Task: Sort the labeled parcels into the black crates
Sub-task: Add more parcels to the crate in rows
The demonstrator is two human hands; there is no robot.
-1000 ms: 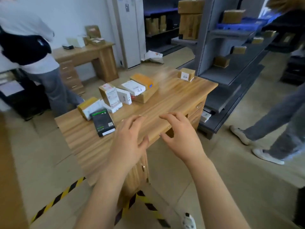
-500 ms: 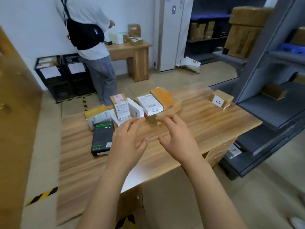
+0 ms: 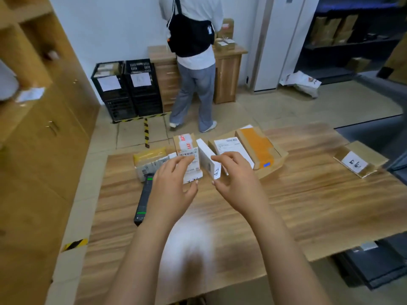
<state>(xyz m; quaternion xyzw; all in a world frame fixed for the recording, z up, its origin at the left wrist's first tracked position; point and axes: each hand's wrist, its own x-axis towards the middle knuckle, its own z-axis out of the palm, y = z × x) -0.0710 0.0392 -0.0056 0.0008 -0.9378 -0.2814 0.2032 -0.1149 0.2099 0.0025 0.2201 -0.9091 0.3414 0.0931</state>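
While parcels (image 3: 229, 148) crowd the far edge of the wooden table (image 3: 308, 205), its near half lies bare beneath my forearms, and open wood separates the cluster from a lone labeled box (image 3: 359, 159) near the right edge. Beyond the far edge, tiled floor runs to two black crates (image 3: 132, 91) against the wall, with a person (image 3: 193, 62) standing at a desk beside them. Both my arms reach forward side by side. My left hand (image 3: 169, 190) and right hand (image 3: 237, 186) hover at the cluster, fingers spread and loosely bent, holding nothing, either side of an upright white box (image 3: 208, 159). Whether any fingertip touches a parcel, I cannot tell. A black box (image 3: 144, 199) lies just left of my left hand.
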